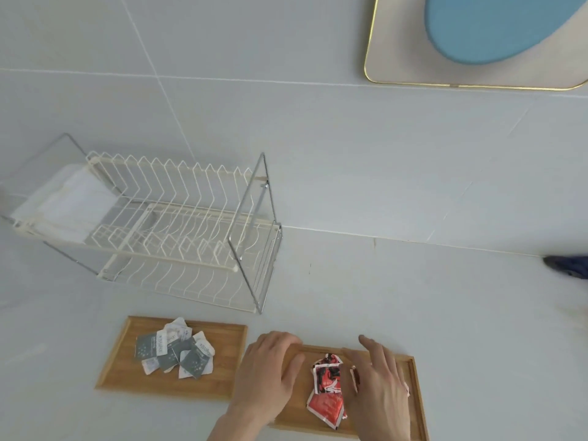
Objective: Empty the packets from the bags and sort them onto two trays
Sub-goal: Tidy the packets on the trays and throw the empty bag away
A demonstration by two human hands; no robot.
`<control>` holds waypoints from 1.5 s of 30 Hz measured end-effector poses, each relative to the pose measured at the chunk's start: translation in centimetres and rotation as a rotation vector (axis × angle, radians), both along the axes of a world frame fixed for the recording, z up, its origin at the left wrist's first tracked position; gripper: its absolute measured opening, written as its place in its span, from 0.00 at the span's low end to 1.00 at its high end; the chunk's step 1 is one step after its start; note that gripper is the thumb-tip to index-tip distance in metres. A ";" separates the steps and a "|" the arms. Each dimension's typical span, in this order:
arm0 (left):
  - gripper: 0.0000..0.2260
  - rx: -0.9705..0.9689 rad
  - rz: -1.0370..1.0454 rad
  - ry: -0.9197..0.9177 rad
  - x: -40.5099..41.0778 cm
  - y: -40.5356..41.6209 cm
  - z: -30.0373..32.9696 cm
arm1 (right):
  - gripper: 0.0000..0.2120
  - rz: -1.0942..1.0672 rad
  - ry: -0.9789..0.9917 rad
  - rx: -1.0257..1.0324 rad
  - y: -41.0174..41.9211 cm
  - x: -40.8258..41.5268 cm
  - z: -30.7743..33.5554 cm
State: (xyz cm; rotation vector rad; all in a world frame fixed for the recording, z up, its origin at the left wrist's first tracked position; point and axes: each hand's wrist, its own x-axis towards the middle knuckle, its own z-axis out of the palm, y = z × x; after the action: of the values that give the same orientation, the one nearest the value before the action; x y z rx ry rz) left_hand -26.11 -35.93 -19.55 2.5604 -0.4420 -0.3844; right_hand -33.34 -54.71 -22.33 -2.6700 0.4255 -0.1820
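Two wooden trays lie side by side on the pale floor. The left tray [124,367] holds a pile of several grey and white packets [176,353]. The right tray [410,386] holds red packets [327,393]. My left hand [269,374] rests flat on the right tray's left end, fingers together, holding nothing. My right hand [380,386] lies over the tray just right of the red packets, fingers spread, partly covering some of them. No bags are in view.
A white wire dish rack [165,224] stands behind the left tray, with a white folded cloth or bag [66,205] at its left end. A cream mat with a blue oval [477,39] lies far right. A dark shoe [566,265] shows at the right edge.
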 end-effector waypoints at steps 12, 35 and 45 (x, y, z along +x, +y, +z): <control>0.07 -0.406 0.377 0.096 4.3 24.5 2.2 | 0.07 0.262 0.206 0.161 22.8 8.4 3.9; 0.45 -0.208 1.140 0.106 14.1 57.0 -3.1 | 0.20 0.260 0.525 0.336 51.9 21.0 3.4; 0.34 -0.230 1.116 0.197 14.7 56.2 -5.7 | 0.33 0.203 0.657 0.517 54.1 21.7 1.5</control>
State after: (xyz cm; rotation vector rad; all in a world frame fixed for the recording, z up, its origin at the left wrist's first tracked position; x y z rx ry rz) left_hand -11.37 20.26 -25.26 2.1058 0.9318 -0.1373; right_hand -11.60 -0.58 -20.85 -2.1748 0.3285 0.7775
